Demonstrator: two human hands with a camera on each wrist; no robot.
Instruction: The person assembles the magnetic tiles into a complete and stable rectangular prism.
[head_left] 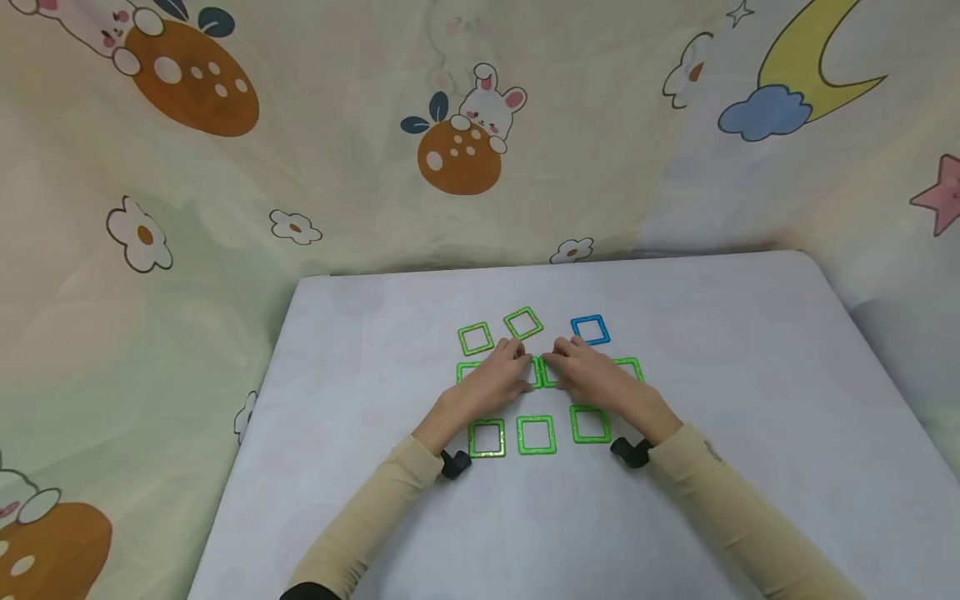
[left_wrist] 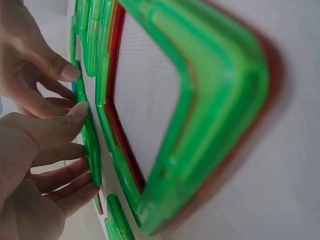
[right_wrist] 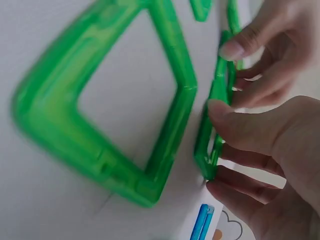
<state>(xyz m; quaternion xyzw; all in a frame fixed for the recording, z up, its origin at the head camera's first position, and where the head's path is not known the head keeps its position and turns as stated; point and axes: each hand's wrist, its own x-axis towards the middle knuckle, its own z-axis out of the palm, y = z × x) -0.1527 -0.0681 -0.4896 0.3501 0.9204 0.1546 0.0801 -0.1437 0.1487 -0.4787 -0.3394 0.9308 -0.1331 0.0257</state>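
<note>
Hollow square magnetic tiles lie on the table, mostly green. My left hand pinches a green tile by its edges, thumb on the near side and fingers on the far side. Similarly, my right hand holds a second green tile between thumb and fingers. The two tiles meet edge to edge between the hands, in the middle row. Parts of both are hidden behind the fingers in the head view. Just beyond the right hand's fingertips lies a blue square tile.
Nearer the person lie a left green tile, a middle one and a right one. Two tilted green tiles lie behind the left hand. Another green tile shows past the right hand. A patterned cloth hangs behind the white table.
</note>
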